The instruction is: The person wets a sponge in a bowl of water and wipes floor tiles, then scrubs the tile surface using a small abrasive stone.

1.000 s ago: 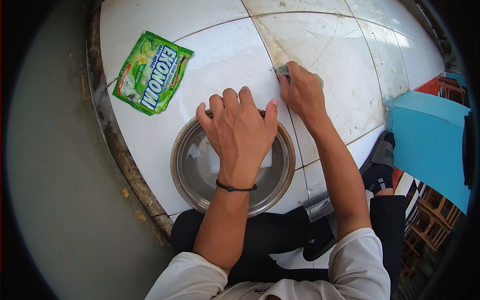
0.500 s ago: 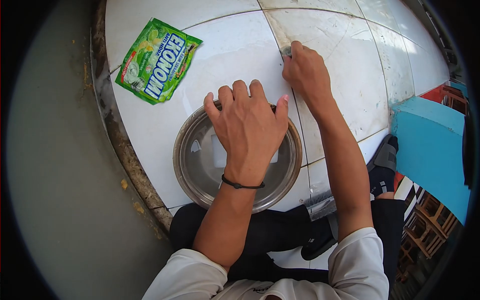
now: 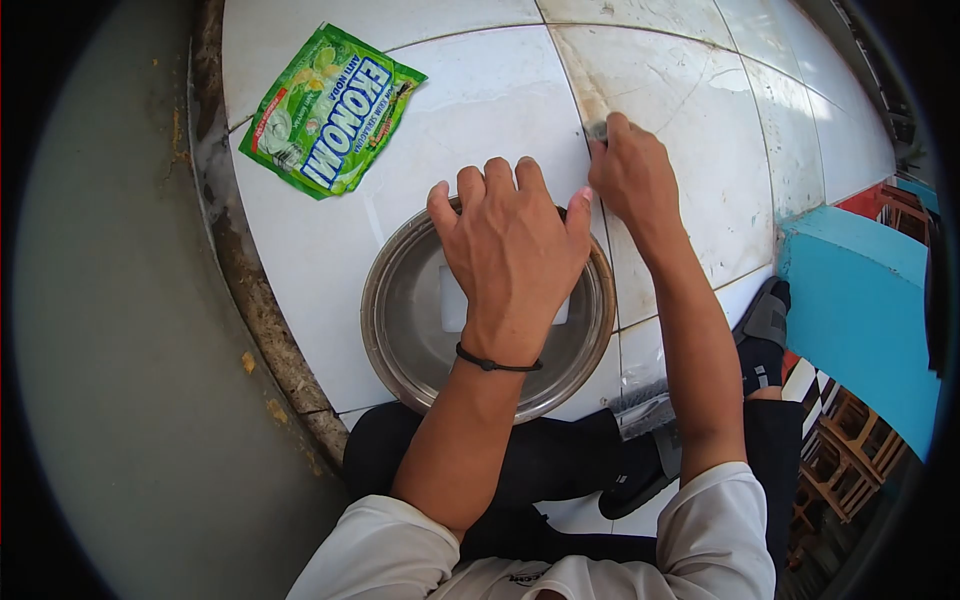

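A round metal bowl (image 3: pixel 378 330) stands on white tiles, tilt not clear. My left hand (image 3: pixel 512 240) lies across it from the near side, with its fingers spread and hooked over the far rim and the thumb at the right rim. A white rectangular patch (image 3: pixel 453 302) shows inside the bowl, partly behind that hand; whether it is an object or a reflection I cannot tell. To the bowl's upper right, my right hand (image 3: pixel 635 175) is closed and held low at the tiles, pinching a small greyish thing (image 3: pixel 597 130) mostly hidden by its fingers.
A green Ekonomi soap pouch (image 3: pixel 330 112) lies flat on the tiles (image 3: pixel 480 110) at upper left. Murky water or grey ground (image 3: pixel 110 300) lies beyond a rough edge (image 3: pixel 255 290). A crumpled clear plastic piece (image 3: pixel 645 410) is near my foot. A turquoise block (image 3: pixel 860 290) stands at right.
The view has shifted slightly, moving the pouch, bowl and left hand a little rightward. My right hand has come a little nearer to me, still closed on the small greyish thing.
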Available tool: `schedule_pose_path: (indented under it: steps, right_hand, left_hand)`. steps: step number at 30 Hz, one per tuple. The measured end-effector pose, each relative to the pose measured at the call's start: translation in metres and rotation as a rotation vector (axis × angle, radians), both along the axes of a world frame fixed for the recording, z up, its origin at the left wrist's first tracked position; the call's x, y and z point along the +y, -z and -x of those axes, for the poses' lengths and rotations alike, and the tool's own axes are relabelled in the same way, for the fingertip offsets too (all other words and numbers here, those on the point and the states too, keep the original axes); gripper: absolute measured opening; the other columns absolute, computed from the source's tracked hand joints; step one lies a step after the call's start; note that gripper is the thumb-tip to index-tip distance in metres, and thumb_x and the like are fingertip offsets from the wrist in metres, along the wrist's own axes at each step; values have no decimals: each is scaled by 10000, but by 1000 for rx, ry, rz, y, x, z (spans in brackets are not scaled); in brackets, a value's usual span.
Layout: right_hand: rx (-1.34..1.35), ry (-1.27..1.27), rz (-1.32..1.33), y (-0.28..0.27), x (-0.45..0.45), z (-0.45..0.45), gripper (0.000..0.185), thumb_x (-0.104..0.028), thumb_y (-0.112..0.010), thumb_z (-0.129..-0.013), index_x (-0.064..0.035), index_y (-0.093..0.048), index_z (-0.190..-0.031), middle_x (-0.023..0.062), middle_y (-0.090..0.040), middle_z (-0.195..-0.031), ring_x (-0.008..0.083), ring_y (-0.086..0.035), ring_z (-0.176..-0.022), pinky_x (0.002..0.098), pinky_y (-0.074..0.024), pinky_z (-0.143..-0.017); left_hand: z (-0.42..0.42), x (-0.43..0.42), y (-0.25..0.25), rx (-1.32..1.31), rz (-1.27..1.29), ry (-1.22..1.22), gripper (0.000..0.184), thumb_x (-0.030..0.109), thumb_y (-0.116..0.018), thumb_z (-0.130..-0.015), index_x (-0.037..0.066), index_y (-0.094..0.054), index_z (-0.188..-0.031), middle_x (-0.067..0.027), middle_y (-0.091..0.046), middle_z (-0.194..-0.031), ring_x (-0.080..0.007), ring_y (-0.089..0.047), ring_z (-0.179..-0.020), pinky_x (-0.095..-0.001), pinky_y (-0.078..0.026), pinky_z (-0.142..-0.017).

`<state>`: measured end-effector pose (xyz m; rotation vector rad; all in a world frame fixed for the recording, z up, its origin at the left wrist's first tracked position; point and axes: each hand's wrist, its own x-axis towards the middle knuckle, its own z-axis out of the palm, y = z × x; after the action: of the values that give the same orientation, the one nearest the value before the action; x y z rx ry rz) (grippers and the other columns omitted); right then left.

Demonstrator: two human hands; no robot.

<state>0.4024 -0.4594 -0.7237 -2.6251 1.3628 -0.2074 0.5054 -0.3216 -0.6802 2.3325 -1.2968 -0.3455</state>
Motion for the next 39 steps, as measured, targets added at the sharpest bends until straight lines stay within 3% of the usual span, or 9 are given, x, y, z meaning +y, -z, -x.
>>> schedule_pose_path:
  steps: [5,14,19,22,25,28,34,39]
  right_hand:
    - [-5,26,-74,-8,28,23,106,-68,-577,-851,27,-528,-853,270,-654,-848,471,-653,-770,528,-527,-691]
    - [-76,-51,106,4,-63,-54,102,-53,-573,-780,48,-579,-800,296,-658,-829,459,-665,-781,504,-544,-677]
    - [37,-2,-18,-6,-20,-17,91,-31,-561,-792,52,-565,-831,291,-656,-824,462,-663,-770,522,-537,-688]
    - [33,3,-40,-4,7,5,93,-26,-558,-796,51,-559,-848,296,-655,-828,463,-663,-775,533,-531,-697]
    - [6,14,-38,-3,-2,-1,97,-35,-561,-798,49,-557,-846,294,-659,-837,462,-665,-777,532,-532,-704]
    - [-14,9,13,1,-32,-32,95,-44,-567,-794,47,-569,-823,287,-664,-841,454,-667,-784,521,-536,-702]
    - [-43,-133,139,3,-91,-83,118,-76,-597,-788,41,-603,-788,280,-669,-816,439,-676,-790,483,-552,-687]
    - [42,-68,51,-1,-73,-62,112,-56,-587,-783,46,-598,-826,292,-668,-835,452,-671,-799,502,-544,-701]
  left_hand:
    - [2,2,0,-10,37,-14,475,451,-685,-863,28,-710,-1077,-117,-662,-982,-290,-574,-1005,-527,-308,-1041]
    - [0,1,1,-7,21,-12,488,448,-687,-857,18,-707,-1087,-127,-661,-983,-298,-572,-998,-526,-314,-1035]
    - [-1,0,-1,5,13,-2,489,450,-681,-863,18,-706,-1090,-130,-660,-986,-299,-571,-1006,-528,-316,-1032]
    - [3,0,2,-36,84,-16,405,403,-688,-854,16,-696,-971,-119,-634,-925,-277,-559,-977,-500,-316,-1020]
    - [3,0,0,-35,61,-9,415,405,-691,-852,15,-698,-993,-119,-635,-937,-275,-559,-985,-505,-315,-1025]
    - [1,0,-4,12,-8,6,493,452,-673,-871,20,-699,-1109,-134,-656,-1002,-298,-569,-1023,-540,-307,-1050]
    - [-1,0,-2,6,12,-7,489,443,-677,-870,12,-699,-1100,-130,-659,-997,-292,-570,-1007,-514,-319,-1024]
    - [-4,0,-4,40,18,-11,487,442,-675,-872,15,-698,-1105,-128,-662,-984,-289,-574,-993,-499,-318,-1018]
